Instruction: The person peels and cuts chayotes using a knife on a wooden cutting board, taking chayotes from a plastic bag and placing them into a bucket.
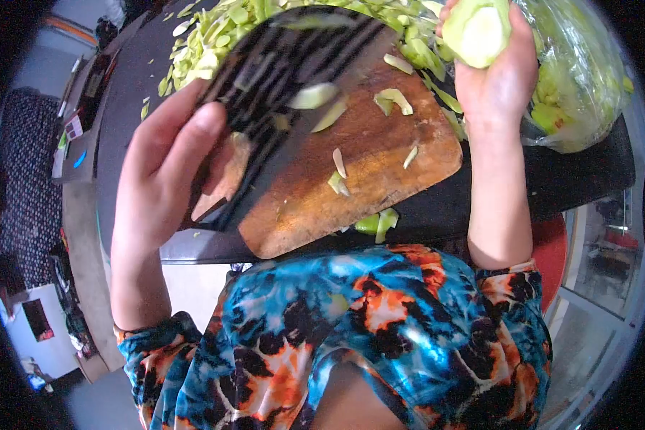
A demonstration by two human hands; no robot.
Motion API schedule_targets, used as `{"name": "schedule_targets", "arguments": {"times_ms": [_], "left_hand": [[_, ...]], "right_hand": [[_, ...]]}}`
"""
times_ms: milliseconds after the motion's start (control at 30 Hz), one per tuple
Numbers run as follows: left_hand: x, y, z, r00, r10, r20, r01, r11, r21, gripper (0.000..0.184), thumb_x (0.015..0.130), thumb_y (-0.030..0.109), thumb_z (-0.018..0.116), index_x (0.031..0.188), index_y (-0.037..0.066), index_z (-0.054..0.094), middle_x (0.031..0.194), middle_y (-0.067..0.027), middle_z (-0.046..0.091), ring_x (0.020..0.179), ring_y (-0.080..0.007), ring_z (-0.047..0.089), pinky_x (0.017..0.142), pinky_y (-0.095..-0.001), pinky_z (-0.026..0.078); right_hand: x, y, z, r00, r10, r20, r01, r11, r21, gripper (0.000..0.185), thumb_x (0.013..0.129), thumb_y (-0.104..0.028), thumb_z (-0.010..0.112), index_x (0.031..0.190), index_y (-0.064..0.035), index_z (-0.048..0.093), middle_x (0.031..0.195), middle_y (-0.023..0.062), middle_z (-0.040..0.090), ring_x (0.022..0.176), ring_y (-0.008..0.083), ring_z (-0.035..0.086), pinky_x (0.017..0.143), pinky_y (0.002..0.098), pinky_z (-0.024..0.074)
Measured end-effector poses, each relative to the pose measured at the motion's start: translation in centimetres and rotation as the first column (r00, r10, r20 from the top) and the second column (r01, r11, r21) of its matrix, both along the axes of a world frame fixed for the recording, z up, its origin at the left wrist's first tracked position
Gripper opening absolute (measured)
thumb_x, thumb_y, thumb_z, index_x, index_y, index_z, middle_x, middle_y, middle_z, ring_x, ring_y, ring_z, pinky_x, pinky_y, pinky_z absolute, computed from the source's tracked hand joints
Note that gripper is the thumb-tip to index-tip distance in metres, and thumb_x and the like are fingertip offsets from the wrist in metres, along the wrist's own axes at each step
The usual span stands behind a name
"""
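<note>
"What does your left hand hold?"
"My left hand [154, 161] is closed around a broad, dark blade [265, 89], motion-blurred, its long axis slanting from lower left to upper right over the board [394, 154]."
"What's there?"
"Worn brown wood with thin, pale slices [339, 163] scattered across it; more shavings [211, 39] heap behind."
"And your right?"
"My right hand [500, 82], palm up, forearm upright in view, cups a gourd [478, 32] beyond the board's right side. It's pale green, rounded, its pale end facing me, near a crinkled clear bag [587, 79]."
</note>
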State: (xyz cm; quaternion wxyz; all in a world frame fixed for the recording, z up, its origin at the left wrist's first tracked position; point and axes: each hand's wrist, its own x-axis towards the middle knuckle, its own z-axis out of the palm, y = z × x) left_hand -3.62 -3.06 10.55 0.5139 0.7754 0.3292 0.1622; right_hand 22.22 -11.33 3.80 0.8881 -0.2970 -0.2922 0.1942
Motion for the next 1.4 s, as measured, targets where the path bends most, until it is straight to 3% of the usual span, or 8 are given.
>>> {"name": "schedule_targets", "arguments": {"times_ms": [67, 100, 200, 333, 733, 1033, 1133, 1400], "left_hand": [[-0.5, -0.2, -0.2, 0.999, -0.019, 0.035, 0.017, 0.998, 0.062, 0.032, 0.099, 0.026, 0.052, 0.11, -0.003, 0.059, 0.078, 0.0027, 0.055, 0.069, -0.0039, 0.049, 0.061, -0.0195, 0.04], [-0.1, -1.2, -0.3, 0.999, -0.036, 0.037, 0.032, 0.993, 0.11, 0.034, 0.098, 0.027, 0.053, 0.113, -0.004, 0.059, 0.08, 0.0006, 0.058, 0.071, -0.0051, 0.052, 0.063, -0.0198, 0.041], [0.0, -1.2, -0.3, 0.948, -0.303, -0.1, 0.313, 0.822, 0.476, 0.047, 0.091, 0.033, 0.062, 0.12, -0.003, 0.06, 0.097, -0.0097, 0.063, 0.086, -0.0179, 0.06, 0.076, -0.0303, 0.048], [0.2, -2.4, -0.1, 0.945, -0.279, -0.172, 0.327, 0.772, 0.546, 0.043, 0.089, 0.034, 0.062, 0.119, 0.003, 0.063, 0.09, -0.0123, 0.063, 0.076, -0.0216, 0.059, 0.067, -0.0319, 0.047], [1.2, -3.0, -1.4, 0.914, -0.359, -0.188, 0.382, 0.607, 0.697, 0.039, 0.086, 0.021, 0.064, 0.121, 0.005, 0.062, 0.092, -0.0138, 0.065, 0.068, -0.0243, 0.055, 0.06, -0.034, 0.045], [1.4, -3.4, -1.4, 0.92, -0.339, -0.194, 0.379, 0.655, 0.654, 0.042, 0.081, 0.007, 0.065, 0.124, 0.008, 0.061, 0.085, -0.0118, 0.06, 0.068, -0.0239, 0.056, 0.06, -0.0331, 0.046], [1.4, -3.1, -2.0, 0.919, -0.351, -0.18, 0.368, 0.596, 0.714, 0.047, 0.078, 0.003, 0.067, 0.124, 0.009, 0.062, 0.081, -0.0103, 0.058, 0.067, -0.023, 0.056, 0.058, -0.0327, 0.046], [1.7, -2.4, -2.7, 0.92, -0.323, -0.22, 0.341, 0.388, 0.856, 0.051, 0.072, 0.006, 0.072, 0.122, 0.013, 0.064, 0.076, -0.0069, 0.057, 0.062, -0.0218, 0.057, 0.053, -0.0321, 0.046]], "right_hand": [[-0.7, 1.2, 0.6, 0.95, -0.179, -0.257, 0.162, 0.983, -0.085, 0.041, 0.096, -0.034, 0.044, 0.12, -0.0018, 0.052, 0.095, 0.0084, 0.062, 0.082, 0.0206, 0.062, 0.071, 0.0355, 0.0511], [-0.7, 1.1, 0.2, 0.993, 0.019, -0.12, -0.021, 1.0, -0.011, 0.041, 0.096, -0.034, 0.044, 0.122, -0.0025, 0.051, 0.102, 0.0095, 0.061, 0.084, 0.0222, 0.063, 0.069, 0.0355, 0.0523], [-2.0, 1.0, 0.4, 0.978, -0.004, -0.208, -0.008, 0.999, -0.053, 0.041, 0.095, -0.033, 0.043, 0.122, -0.0021, 0.051, 0.103, 0.01, 0.061, 0.088, 0.024, 0.063, 0.072, 0.0369, 0.0537], [-1.3, -0.3, 0.1, 0.958, 0.25, -0.141, -0.256, 0.966, -0.021, 0.044, 0.093, -0.037, 0.043, 0.117, -0.0013, 0.052, 0.09, 0.011, 0.063, 0.078, 0.0259, 0.065, 0.069, 0.0371, 0.0554], [-0.6, 0.3, -0.8, 0.965, 0.246, -0.087, -0.235, 0.964, 0.122, 0.043, 0.093, -0.04, 0.044, 0.113, -0.0018, 0.051, 0.085, 0.0103, 0.059, 0.072, 0.0249, 0.062, 0.064, 0.0357, 0.054], [-1.4, 0.1, -0.6, 0.986, 0.156, -0.053, -0.154, 0.987, 0.056, 0.045, 0.093, -0.041, 0.043, 0.114, -0.0013, 0.05, 0.085, 0.0105, 0.059, 0.071, 0.0242, 0.062, 0.062, 0.0342, 0.0524], [-0.9, 0.0, -1.1, 0.979, 0.182, 0.089, -0.184, 0.983, 0.01, 0.046, 0.093, -0.041, 0.043, 0.114, -0.0009, 0.051, 0.084, 0.011, 0.058, 0.07, 0.0241, 0.062, 0.062, 0.035, 0.0522], [-2.1, 0.3, -1.0, 0.926, 0.216, -0.31, -0.246, 0.968, -0.059, 0.042, 0.095, -0.037, 0.041, 0.113, -0.0004, 0.051, 0.085, 0.0124, 0.058, 0.069, 0.0253, 0.061, 0.062, 0.0385, 0.0534]]}}
